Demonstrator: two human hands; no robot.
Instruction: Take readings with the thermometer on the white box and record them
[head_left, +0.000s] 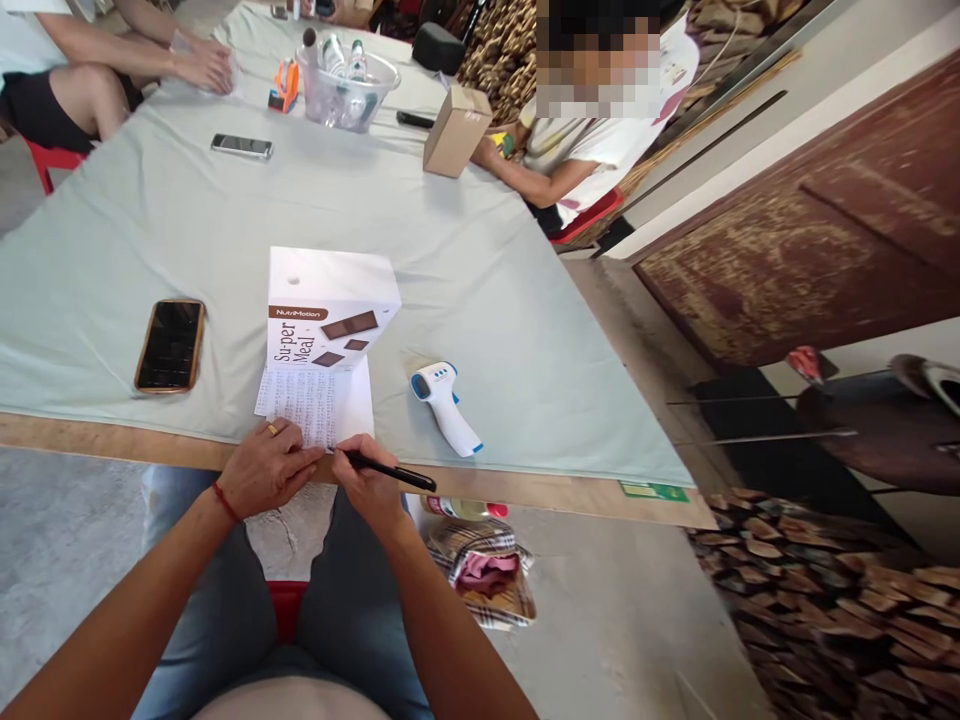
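Observation:
My right hand (369,482) grips a black pen (401,473), its tip down on a sheet of paper (304,400) covered in rows of handwriting. My left hand (271,468) lies on the lower left of that paper at the table's front edge, fingers stretched out, a ring on one of them. Behind the paper stands a white "Super Meal" box (334,305) with brown bars printed on it, and the paper's far end is hidden by it. To the right lies a white and blue infrared thermometer (447,405).
A smartphone (171,346) lies at left, another phone (241,147) farther back. A plastic basket (367,95) of bottles, an orange tape dispenser (284,86) and a cardboard box (457,130) stand beyond. People sit at the far left and right.

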